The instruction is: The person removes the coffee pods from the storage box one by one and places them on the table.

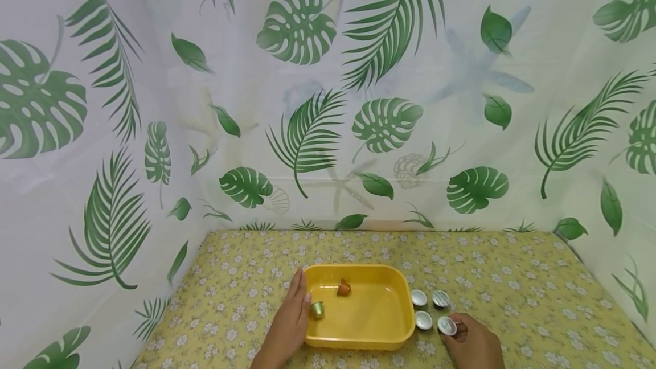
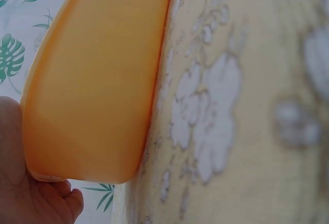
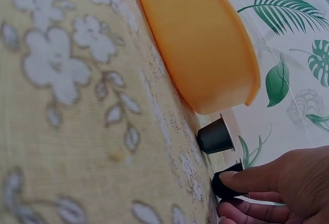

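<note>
Right hand (image 1: 475,343): pinching capsule (image 1: 447,326), right of tray (image 1: 359,343). Left hand (image 1: 288,322): gripping tray's left rim. Risk: neighbouring capsules (image 1: 423,320), close by, could topple if brushed; held one could slip if pinch loosens.

The head camera looks forward and down from farther back, I see, the leaf-print sheet (image 1: 389,130) filling the upper frame, the counter (image 1: 230,300) the bottom. Both wrist cameras sit close to the counter, tipped sideways, and share the yellow tray (image 2: 97,80): upper left in the left view, top centre in the right.
</note>
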Demonstrator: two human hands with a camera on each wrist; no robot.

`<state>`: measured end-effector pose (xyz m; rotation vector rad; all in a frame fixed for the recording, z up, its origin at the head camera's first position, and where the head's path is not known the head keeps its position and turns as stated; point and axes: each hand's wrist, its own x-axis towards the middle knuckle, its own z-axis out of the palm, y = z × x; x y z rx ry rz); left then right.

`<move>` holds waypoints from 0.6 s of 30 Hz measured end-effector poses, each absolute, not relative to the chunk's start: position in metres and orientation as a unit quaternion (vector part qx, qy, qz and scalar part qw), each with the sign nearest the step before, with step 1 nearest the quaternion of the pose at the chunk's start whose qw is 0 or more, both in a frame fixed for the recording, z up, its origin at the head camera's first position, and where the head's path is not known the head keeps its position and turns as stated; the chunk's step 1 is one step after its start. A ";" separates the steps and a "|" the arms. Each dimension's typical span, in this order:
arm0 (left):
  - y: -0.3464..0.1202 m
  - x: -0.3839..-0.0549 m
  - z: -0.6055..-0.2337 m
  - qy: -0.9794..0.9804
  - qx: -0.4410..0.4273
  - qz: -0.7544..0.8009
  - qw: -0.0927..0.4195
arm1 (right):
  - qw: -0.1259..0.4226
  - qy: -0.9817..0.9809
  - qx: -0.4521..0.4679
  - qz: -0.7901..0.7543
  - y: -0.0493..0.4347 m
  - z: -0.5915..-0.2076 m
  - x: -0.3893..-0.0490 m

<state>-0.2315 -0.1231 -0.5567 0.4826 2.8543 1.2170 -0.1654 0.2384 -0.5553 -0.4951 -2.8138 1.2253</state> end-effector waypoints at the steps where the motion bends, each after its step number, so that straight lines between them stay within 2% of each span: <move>1: -0.123 -0.232 -0.557 0.909 0.154 0.387 -0.001 | 0.017 -0.905 -0.159 0.394 0.238 -0.555 -0.165; 18: -0.123 -0.231 -0.558 0.909 0.155 0.386 -0.008 | 0.008 -0.904 -0.161 0.396 0.239 -0.554 -0.165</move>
